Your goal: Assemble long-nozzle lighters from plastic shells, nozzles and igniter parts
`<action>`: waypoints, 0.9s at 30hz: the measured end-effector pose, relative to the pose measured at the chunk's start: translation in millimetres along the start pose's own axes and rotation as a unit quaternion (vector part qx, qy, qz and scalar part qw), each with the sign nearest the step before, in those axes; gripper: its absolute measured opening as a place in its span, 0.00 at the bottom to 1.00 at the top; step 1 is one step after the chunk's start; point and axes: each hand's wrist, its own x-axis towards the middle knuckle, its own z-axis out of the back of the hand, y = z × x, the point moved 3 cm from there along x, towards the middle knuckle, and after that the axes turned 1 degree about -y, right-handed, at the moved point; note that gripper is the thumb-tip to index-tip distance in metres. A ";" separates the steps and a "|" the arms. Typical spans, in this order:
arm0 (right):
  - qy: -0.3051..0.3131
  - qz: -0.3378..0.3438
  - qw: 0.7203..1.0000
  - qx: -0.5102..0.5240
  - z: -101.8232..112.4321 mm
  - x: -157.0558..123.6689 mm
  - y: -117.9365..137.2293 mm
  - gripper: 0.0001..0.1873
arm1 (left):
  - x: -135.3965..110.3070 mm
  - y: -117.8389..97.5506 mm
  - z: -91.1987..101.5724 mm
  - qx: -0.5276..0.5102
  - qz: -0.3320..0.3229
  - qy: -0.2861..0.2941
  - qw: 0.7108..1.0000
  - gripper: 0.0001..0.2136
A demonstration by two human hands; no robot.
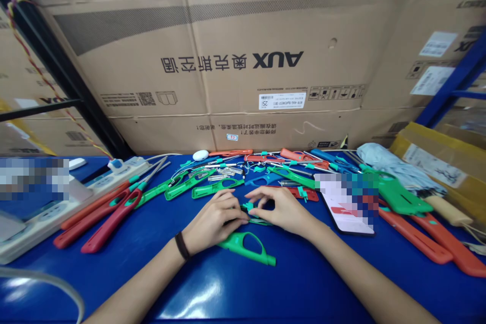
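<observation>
One looped green casing (pixel 234 243), curled fingers (pixel 261 192), teal plastic (pixel 249 206), glossy tabletop (pixel 243 293)

Workshop table (pixel 243 293) with plastic casings (pixel 205 191)

Cartons, frame posts and wiring around a blue tabletop (pixel 197 288).
Behind stands a large cardboard carton (pixel 228 25), its "AUX" lettering upside down, with a white printed label (pixel 282 102) below; 2 more pale labels show at upper right. A black post (pixel 63 55) rises at left, a red-and-yellow twisted wire (pixel 41 77) near it; a blue post (pixel 455 78) slants at right. White power strips (pixel 56 211) run along the left side, and a grey cable (pixel 63 285) curves at lower left. On the right, a phone (pixel 341 210) lies lit, its screen partly pixelated, near a folded pale-blue umbrella (pixel 398 168) and a yellow-taped parcel (pixel 440 162).
</observation>
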 end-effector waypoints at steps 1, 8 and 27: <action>0.004 0.000 1.000 -0.002 -0.2 -0.1 0.0 0.16 | 0.2 0.1 -0.3 0.002 0.000 0.001 1.000 0.07; 0.031 0.005 0.999 -0.032 -2.0 -1.2 -0.1 0.17 | 0.3 -1.6 -0.6 0.027 -0.015 -0.012 0.999 0.08; 0.036 -0.003 0.992 -0.119 0.7 -2.4 0.1 0.15 | -3.2 5.2 11.6 -0.040 0.037 0.015 0.998 0.06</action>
